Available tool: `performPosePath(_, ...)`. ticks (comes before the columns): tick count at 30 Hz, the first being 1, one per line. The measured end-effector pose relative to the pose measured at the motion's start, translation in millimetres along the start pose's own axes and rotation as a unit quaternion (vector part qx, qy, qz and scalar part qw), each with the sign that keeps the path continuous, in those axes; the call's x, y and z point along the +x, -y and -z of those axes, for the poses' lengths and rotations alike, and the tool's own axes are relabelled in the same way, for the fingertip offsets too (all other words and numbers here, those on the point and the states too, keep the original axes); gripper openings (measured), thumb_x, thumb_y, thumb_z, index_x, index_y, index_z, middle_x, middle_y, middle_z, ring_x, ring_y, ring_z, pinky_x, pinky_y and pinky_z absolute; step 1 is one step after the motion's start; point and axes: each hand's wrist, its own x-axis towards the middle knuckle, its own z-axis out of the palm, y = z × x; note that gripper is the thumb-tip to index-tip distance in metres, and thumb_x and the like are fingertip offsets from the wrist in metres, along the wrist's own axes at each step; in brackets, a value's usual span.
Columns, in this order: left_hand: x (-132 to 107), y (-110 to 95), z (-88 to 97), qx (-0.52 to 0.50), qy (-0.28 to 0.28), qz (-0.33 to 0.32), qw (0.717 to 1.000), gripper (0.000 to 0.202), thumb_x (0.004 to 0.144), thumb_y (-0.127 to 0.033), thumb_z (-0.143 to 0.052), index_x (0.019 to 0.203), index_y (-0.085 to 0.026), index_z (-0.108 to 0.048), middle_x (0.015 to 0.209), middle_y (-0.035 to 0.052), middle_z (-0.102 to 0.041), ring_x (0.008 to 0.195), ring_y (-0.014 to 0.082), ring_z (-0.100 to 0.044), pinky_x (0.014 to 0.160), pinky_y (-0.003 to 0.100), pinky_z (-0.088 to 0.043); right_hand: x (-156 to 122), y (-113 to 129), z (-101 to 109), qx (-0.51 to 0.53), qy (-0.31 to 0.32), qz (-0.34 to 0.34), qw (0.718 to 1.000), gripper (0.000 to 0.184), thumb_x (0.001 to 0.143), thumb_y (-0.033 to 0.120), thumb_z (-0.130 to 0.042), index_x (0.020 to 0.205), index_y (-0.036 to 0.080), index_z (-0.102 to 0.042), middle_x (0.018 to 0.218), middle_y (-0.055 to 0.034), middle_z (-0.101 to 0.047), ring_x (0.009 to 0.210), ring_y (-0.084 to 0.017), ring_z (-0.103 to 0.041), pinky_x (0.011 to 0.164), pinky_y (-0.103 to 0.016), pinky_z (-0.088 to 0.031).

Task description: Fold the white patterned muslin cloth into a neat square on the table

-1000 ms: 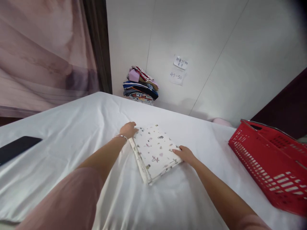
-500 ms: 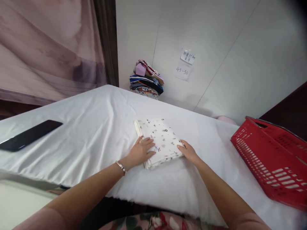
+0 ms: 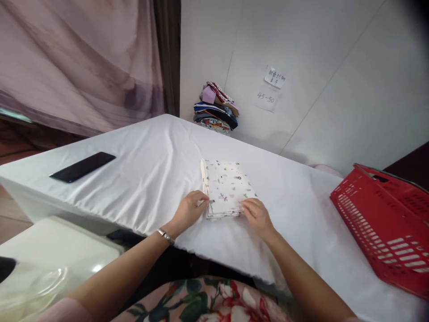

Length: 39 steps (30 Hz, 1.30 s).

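Observation:
A folded white cloth [image 3: 228, 183] with small printed figures lies flat on the white-covered table [image 3: 147, 170] in front of me. At its near left corner, my left hand [image 3: 190, 209] pinches the edge between thumb and fingers. My right hand [image 3: 258, 218] grips the near right corner the same way, thumb and fingertips closed on the layers. Several folded layers show along the near edge. A metal bracelet [image 3: 166, 235] sits on my left wrist.
A red plastic basket [image 3: 375, 237] stands on the right. To the left lies a black phone-like slab [image 3: 83, 166]. Folded clothes [image 3: 216, 109] are stacked by the wall beyond the table, near paper notes [image 3: 267, 98]. A pale stool-like surface [image 3: 60, 250] is at lower left.
My left hand has gone from lying flat on the cloth to pinching its near left corner. My right hand has shifted along to the near right corner. The cloth has turned slightly straighter.

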Motion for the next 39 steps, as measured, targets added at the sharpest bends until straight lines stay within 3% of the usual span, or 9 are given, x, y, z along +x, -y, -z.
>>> performPosePath(4, -19.8, -3.2, -2.0, 0.017, 0.003, 0.066, 0.998, 0.008, 0.075, -0.024, -0.056, 0.071, -0.021, -0.061, 0.076, -0.0006, -0.062, 0.076, 0.0153, -0.056, 0.071, 0.029, -0.045, 15.2, 35.6, -22.4, 0.032, 0.049, 0.067, 0.996, 0.019, 0.089, 0.025, -0.050, 0.098, 0.024, -0.066, 0.092, -0.0045, -0.065, 0.088, -0.019, -0.058, 0.080, -0.036, -0.046)
performPosePath(7, -29.1, -5.1, -5.2, 0.020, 0.009, 0.070, 0.997, 0.009, 0.076, -0.026, -0.057, 0.069, -0.020, -0.060, 0.076, -0.0002, -0.062, 0.078, 0.0154, -0.056, 0.072, 0.029, -0.044, 23.6, 46.0, -37.2, 0.026, 0.074, 0.070, 0.994, 0.016, 0.087, 0.025, -0.054, 0.097, 0.023, -0.066, 0.093, -0.0050, -0.064, 0.088, -0.019, -0.057, 0.081, -0.037, -0.045)
performPosePath(15, -34.5, -6.5, -11.8, 0.033, 0.008, 0.072, 0.997, 0.008, 0.075, -0.027, -0.062, 0.074, -0.020, -0.059, 0.077, 0.0000, -0.060, 0.075, 0.0143, -0.055, 0.070, 0.028, -0.043, 20.7, 45.1, -47.1, 0.033, 0.087, 0.057, 0.994, 0.015, 0.087, 0.023, -0.054, 0.097, 0.022, -0.065, 0.092, -0.0055, -0.062, 0.088, -0.020, -0.054, 0.080, -0.036, -0.044)
performPosePath(21, -36.0, -8.3, -15.2, 0.019, -0.009, 0.070, 0.997, 0.007, 0.074, -0.025, -0.062, 0.075, -0.020, -0.058, 0.075, -0.0009, -0.059, 0.072, 0.0130, -0.053, 0.069, 0.027, -0.043, 18.1, 46.7, -51.9, 0.052, 0.044, 0.046, 0.997, 0.018, 0.089, 0.020, -0.047, 0.084, 0.021, -0.064, 0.085, -0.0044, -0.063, 0.083, -0.018, -0.055, 0.075, -0.034, -0.045)
performPosePath(26, -36.8, -8.1, -15.0, 0.009, 0.000, 0.065, 0.998, 0.007, 0.073, -0.024, -0.061, 0.078, -0.020, -0.059, 0.076, -0.0014, -0.058, 0.069, 0.0123, -0.054, 0.068, 0.027, -0.042, 19.3, 53.9, -57.3, 0.095, 0.008, -0.003, 0.995, 0.019, 0.091, 0.021, -0.043, 0.086, 0.021, -0.061, 0.084, -0.0043, -0.061, 0.083, -0.018, -0.055, 0.076, -0.033, -0.045)
performPosePath(33, -37.5, -7.5, -14.5, 0.001, -0.008, 0.060, 0.998, 0.004, 0.074, -0.023, -0.058, 0.077, -0.020, -0.058, 0.078, -0.0003, -0.059, 0.072, 0.0132, -0.054, 0.070, 0.028, -0.043, 18.1, 53.0, -58.2, 0.061, 0.065, 0.061, 0.994, 0.013, 0.087, 0.021, -0.051, 0.092, 0.020, -0.063, 0.091, -0.0059, -0.062, 0.086, -0.020, -0.054, 0.080, -0.036, -0.045)
performPosePath(39, -37.9, -11.3, -11.9, 0.007, -0.022, 0.060, 0.998, 0.006, 0.074, -0.018, -0.052, 0.068, -0.019, -0.055, 0.073, 0.0003, -0.057, 0.073, 0.0146, -0.053, 0.072, 0.030, -0.042, 17.6, 54.7, -59.1, 0.036, 0.062, 0.053, 0.996, 0.015, 0.082, 0.020, -0.057, 0.096, 0.020, -0.063, 0.092, -0.0062, -0.062, 0.088, -0.021, -0.054, 0.079, -0.036, -0.045)
